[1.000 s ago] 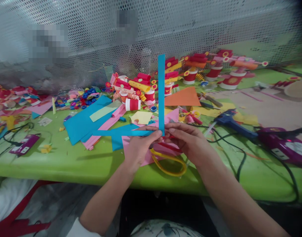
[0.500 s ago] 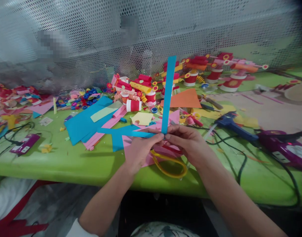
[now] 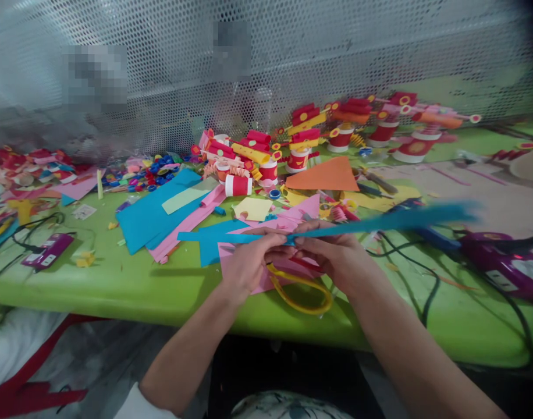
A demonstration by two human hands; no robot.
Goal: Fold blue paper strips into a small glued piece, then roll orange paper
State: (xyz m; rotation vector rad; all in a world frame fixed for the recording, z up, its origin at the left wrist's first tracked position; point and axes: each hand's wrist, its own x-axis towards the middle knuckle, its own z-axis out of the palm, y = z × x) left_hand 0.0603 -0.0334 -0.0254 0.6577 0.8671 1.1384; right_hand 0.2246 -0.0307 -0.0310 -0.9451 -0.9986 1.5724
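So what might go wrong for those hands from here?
The held blue paper, pinched in the fingers of the left hand and right hand, could slip or crease there.
Its blurred right end overlaps the blue glue gun in this view and might brush it; the gap is unclear.
The black cable near the right forearm might snag that arm.

Passage along green table's (image 3: 131, 291) front left; blue strip (image 3: 397, 219) bars right, yellow loop (image 3: 311, 311) midfront.

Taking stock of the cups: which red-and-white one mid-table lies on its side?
The bare paper cup beyond the left hand, frontmost in its cluster. The cups to its right stand upright beneath coloured paper rolls.
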